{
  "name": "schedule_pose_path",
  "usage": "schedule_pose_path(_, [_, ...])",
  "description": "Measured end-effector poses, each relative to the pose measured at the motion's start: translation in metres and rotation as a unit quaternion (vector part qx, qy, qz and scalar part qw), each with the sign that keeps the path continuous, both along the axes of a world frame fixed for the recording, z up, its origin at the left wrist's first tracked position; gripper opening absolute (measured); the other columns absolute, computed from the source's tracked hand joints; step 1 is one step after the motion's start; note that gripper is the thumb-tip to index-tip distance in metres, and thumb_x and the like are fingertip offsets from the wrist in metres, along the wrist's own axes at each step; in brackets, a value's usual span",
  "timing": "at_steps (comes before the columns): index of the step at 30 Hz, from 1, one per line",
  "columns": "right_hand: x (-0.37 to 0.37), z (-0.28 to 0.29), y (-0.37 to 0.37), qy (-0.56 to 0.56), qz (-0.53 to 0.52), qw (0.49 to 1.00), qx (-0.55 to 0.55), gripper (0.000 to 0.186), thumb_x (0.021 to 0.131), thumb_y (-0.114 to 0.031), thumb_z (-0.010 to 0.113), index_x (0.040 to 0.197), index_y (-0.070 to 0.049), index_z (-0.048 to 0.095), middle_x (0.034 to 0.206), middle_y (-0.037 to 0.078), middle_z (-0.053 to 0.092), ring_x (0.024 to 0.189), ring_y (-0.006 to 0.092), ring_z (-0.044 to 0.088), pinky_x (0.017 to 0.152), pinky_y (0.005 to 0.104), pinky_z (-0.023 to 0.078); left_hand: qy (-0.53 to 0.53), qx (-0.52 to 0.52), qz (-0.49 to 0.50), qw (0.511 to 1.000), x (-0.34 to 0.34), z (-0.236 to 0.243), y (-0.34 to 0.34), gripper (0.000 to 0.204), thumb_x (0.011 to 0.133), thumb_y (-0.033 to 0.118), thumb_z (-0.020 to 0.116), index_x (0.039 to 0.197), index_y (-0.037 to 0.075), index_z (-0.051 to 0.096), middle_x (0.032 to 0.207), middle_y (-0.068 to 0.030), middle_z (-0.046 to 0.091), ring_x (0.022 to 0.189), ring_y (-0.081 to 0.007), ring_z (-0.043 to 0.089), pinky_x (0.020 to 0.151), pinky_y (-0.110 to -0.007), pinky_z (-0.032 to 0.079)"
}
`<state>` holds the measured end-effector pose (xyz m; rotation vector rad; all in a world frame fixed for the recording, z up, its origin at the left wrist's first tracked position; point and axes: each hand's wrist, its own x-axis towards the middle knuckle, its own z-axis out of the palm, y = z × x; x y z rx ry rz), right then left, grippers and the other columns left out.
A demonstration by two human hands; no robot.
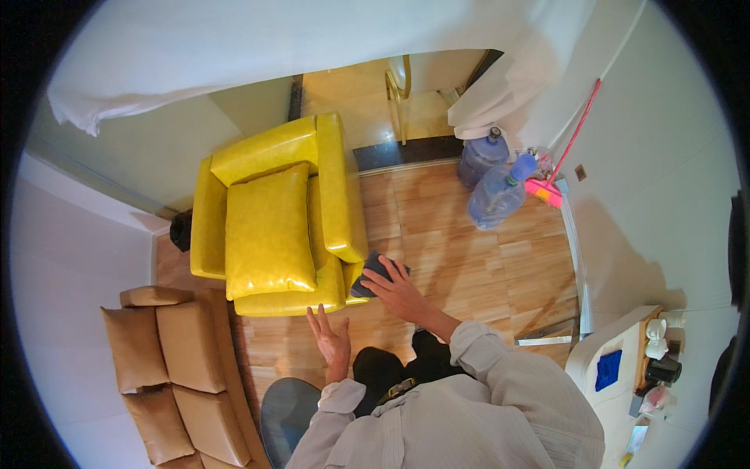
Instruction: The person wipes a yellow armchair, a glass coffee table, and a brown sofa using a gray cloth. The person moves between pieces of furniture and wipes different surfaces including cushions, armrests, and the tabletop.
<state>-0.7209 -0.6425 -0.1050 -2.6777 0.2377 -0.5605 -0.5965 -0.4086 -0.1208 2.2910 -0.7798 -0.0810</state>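
A glossy yellow armchair (344, 195) stands in front of me, with a yellow cushion (269, 227) leaning on its seat. My right hand (394, 289) grips a dark grey cloth (373, 270) against the front corner of the chair's right arm. Part of the cloth is hidden under the fingers. My left hand (333, 340) is held just off the chair's front edge, fingers spread, with nothing in it.
A brown sofa (191, 344) is at the left, beside a dark round table (289, 414). Two large blue water bottles (496, 199) and a pink broom (544, 191) stand far right. A white counter (586, 359) with a blue cloth (608, 370) is near right.
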Motion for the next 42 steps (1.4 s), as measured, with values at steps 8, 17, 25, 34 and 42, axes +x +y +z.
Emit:
schedule_pose_path(8, [0.008, -0.01, -0.036, -0.049, -0.038, 0.998, 0.0, 0.053, 0.095, -0.014, 0.065, 0.148, -0.015, 0.066, 0.166, 0.007, 0.051, 0.159, 0.0444, 0.036, 0.125, 0.0654, 0.031, 0.025, 0.019, 0.0, 0.999, 0.007, 0.01, -0.052, 0.09, 0.09, 0.013, 0.088, 0.168, 0.009, 0.043, 0.176, -0.0307, 0.026, 0.157, -0.054, 0.036, 0.123, -0.056, 0.042])
schedule_pose_path(17, [-0.011, 0.022, -0.092, -0.028, -0.182, 0.983, -0.01, 0.057, 0.096, -0.013, 0.066, 0.153, -0.014, 0.061, 0.17, 0.008, 0.045, 0.163, 0.0435, 0.028, 0.127, 0.0654, 0.027, 0.032, -0.032, -0.126, 0.991, 0.046, 0.03, -0.153, 0.084, 0.095, 0.016, 0.082, 0.168, 0.009, 0.04, 0.179, -0.0252, 0.022, 0.16, -0.0516, 0.031, 0.127, -0.055, 0.036])
schedule_pose_path(25, [-0.033, 0.057, -0.117, 0.011, -0.333, 0.939, -0.082, 0.066, 0.091, -0.017, 0.077, 0.154, -0.016, 0.059, 0.171, 0.006, 0.044, 0.162, 0.0424, 0.028, 0.127, 0.0638, 0.028, 0.041, -0.04, -0.26, 0.964, 0.079, 0.031, -0.241, 0.081, 0.103, 0.033, 0.076, 0.169, 0.007, 0.037, 0.179, -0.0279, 0.019, 0.161, -0.0522, 0.027, 0.125, -0.058, 0.035])
schedule_pose_path(34, [-0.034, 0.067, -0.136, -0.085, -0.467, 0.876, 0.084, 0.051, 0.087, -0.006, 0.071, 0.138, -0.009, 0.07, 0.156, 0.014, 0.058, 0.15, 0.048, 0.044, 0.122, 0.0617, 0.035, -0.051, -0.107, -0.388, 0.914, 0.093, -0.003, -0.307, 0.087, 0.088, 0.043, 0.088, 0.158, 0.006, 0.054, 0.167, -0.0294, 0.043, 0.155, -0.0507, 0.038, 0.125, -0.058, 0.036])
schedule_pose_path(42, [0.018, 0.067, -0.131, -0.041, -0.349, 0.936, -0.014, 0.042, 0.106, -0.007, 0.056, 0.147, -0.003, 0.064, 0.165, 0.018, 0.052, 0.16, 0.0512, 0.031, 0.128, 0.0696, 0.018, -0.059, -0.138, -0.279, 0.949, 0.115, 0.009, -0.287, 0.086, 0.094, 0.043, 0.081, 0.166, 0.013, 0.044, 0.174, -0.0285, 0.028, 0.156, -0.0548, 0.032, 0.125, -0.062, 0.034])
